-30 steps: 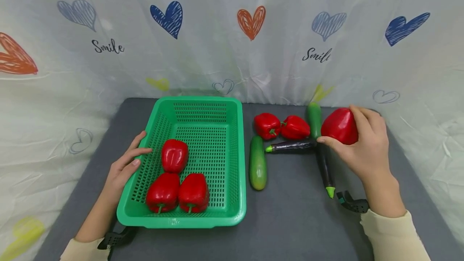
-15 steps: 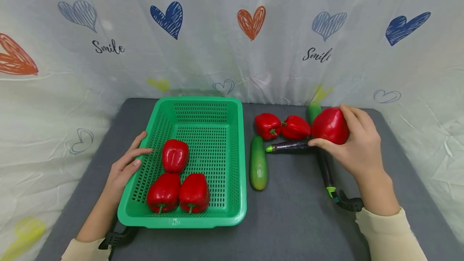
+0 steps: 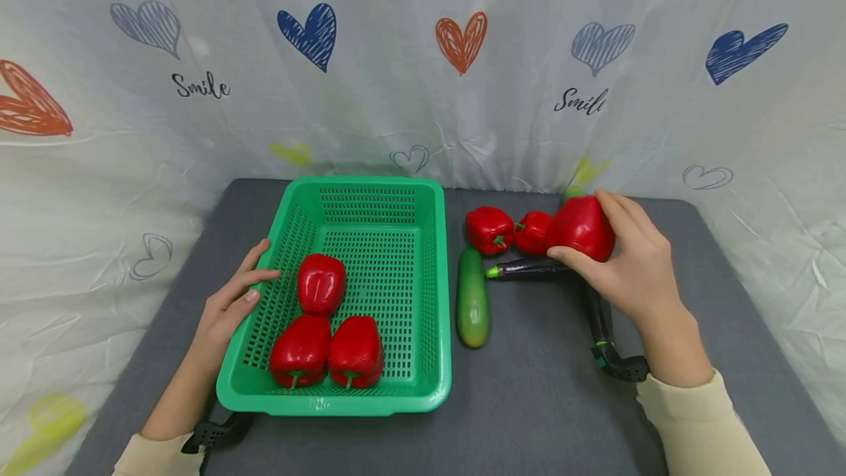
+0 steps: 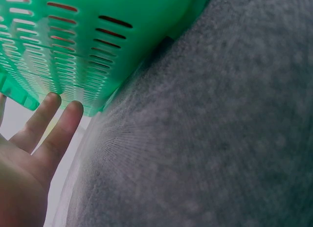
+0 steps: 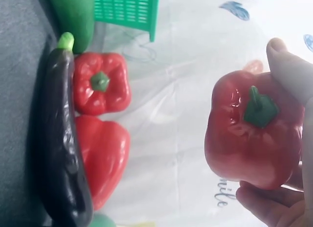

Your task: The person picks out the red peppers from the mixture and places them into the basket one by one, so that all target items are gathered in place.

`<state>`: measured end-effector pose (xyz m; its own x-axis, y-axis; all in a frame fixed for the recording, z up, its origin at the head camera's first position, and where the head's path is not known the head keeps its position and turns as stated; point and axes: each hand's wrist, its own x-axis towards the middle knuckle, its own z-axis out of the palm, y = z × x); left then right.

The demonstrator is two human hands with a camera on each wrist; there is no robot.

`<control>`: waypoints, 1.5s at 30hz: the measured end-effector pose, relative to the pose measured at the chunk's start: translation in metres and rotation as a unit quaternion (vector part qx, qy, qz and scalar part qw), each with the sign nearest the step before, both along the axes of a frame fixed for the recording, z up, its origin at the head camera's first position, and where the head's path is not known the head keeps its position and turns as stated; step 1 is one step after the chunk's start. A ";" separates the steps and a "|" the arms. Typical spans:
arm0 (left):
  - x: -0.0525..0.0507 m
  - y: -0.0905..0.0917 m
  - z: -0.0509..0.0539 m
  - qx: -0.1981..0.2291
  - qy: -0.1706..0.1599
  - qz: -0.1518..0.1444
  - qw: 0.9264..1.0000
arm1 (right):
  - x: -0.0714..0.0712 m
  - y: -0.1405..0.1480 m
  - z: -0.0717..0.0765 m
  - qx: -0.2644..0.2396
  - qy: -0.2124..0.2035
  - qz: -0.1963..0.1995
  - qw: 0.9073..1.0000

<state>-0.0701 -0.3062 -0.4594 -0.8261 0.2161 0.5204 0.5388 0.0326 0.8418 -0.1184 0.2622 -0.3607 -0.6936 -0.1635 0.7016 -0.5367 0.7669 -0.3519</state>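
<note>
My right hand (image 3: 628, 263) grips a red bell pepper (image 3: 581, 228) between thumb and fingers, held up over the eggplants; its green stem shows in the right wrist view (image 5: 261, 109). Behind the held pepper, a second red pepper (image 3: 532, 232) is partly hidden. My left hand (image 3: 228, 311) rests with spread fingers on the left rim of the green basket (image 3: 443, 300). Inside that basket lie three red peppers, one (image 3: 321, 283) above two others (image 3: 299, 351) (image 3: 356, 352). In the left wrist view, fingertips (image 4: 71, 114) touch the basket's slotted outer wall (image 4: 107, 36).
Right of the basket stand a red pepper (image 3: 489, 230) and an upright-lying cucumber (image 3: 472, 300). One eggplant (image 3: 529, 269) lies crosswise, another (image 3: 597, 314) lengthwise. A second cucumber's green end (image 3: 573, 192) shows near the back edge. A white printed curtain (image 3: 396, 109) borders the grey table (image 3: 529, 402).
My right hand has moved left with the pepper, which now covers part of the pepper beside it and most of the back cucumber. The left hand keeps its place on the basket.
</note>
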 end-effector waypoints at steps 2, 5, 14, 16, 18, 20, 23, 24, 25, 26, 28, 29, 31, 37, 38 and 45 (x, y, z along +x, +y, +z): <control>0.001 -0.001 0.001 -0.004 -0.005 0.002 1.000 | -0.001 -0.002 0.002 0.007 -0.011 0.005 1.000; 0.001 -0.001 0.001 -0.005 -0.004 0.001 1.000 | -0.003 -0.007 0.005 0.016 -0.028 0.010 0.999; 0.001 0.001 0.004 -0.002 -0.001 -0.003 1.000 | -0.010 -0.024 0.010 0.023 -0.049 0.038 0.998; 0.001 0.002 0.004 -0.002 -0.004 -0.004 1.000 | -0.011 -0.028 0.011 0.023 -0.059 0.040 0.997; 0.001 0.002 0.004 -0.001 -0.004 -0.004 1.000 | -0.012 -0.031 0.012 0.023 -0.070 0.043 0.996; 0.001 0.002 0.004 0.000 -0.006 -0.003 1.000 | -0.013 -0.034 0.013 0.024 -0.081 0.048 0.995; 0.001 0.002 0.004 0.003 -0.004 -0.004 1.000 | -0.015 -0.039 0.013 0.024 -0.093 0.060 0.994; 0.001 0.003 0.004 0.004 -0.002 -0.005 1.000 | -0.016 -0.040 0.013 0.024 -0.098 0.064 0.993; 0.001 0.003 0.004 0.004 -0.001 -0.005 1.000 | -0.017 -0.042 0.013 0.026 -0.104 0.069 0.992; 0.001 0.003 0.004 0.005 -0.001 -0.005 1.000 | -0.017 -0.044 0.013 0.028 -0.111 0.072 0.991; 0.001 0.002 0.004 0.004 -0.003 -0.004 1.000 | -0.019 -0.049 0.013 0.034 -0.129 0.079 0.988; 0.001 0.002 0.004 0.004 -0.006 -0.004 1.000 | -0.019 -0.052 0.013 0.037 -0.140 0.082 0.986; 0.002 0.001 0.003 -0.001 -0.012 0.001 1.000 | -0.021 -0.058 0.014 0.044 -0.161 0.086 0.982; 0.002 0.000 0.003 -0.014 -0.026 0.009 1.000 | -0.022 -0.076 0.021 0.062 -0.184 0.104 0.976; 0.002 0.000 0.003 -0.015 -0.028 0.012 0.999 | -0.023 -0.079 0.022 0.064 -0.182 0.108 0.975; 0.002 0.000 0.002 -0.016 -0.036 0.016 0.999 | -0.026 -0.096 0.032 0.067 -0.180 0.133 0.972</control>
<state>-0.0680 -0.3066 -0.4572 -0.8677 0.2036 0.4534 0.4758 0.0764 0.8762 -0.1440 0.1661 -0.3288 -0.8108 -0.4448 0.3805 -0.5832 0.6695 -0.4600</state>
